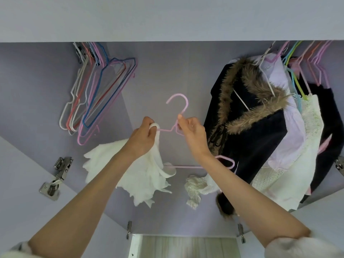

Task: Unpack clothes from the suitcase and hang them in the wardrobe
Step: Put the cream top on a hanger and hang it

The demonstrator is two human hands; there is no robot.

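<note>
- Empty hangers (pixel 96 94) bunch at the rail's left end, spares within reach;
- left hand (pixel 143 138) pinches the white top (pixel 141 175) at the pink hanger's (pixel 177 108) left shoulder, likely threading it on;
- right hand (pixel 191 135) grips the hanger's neck, steadying it;
- coat (pixel 247 127) and other clothes hang right, already stored.
</note>
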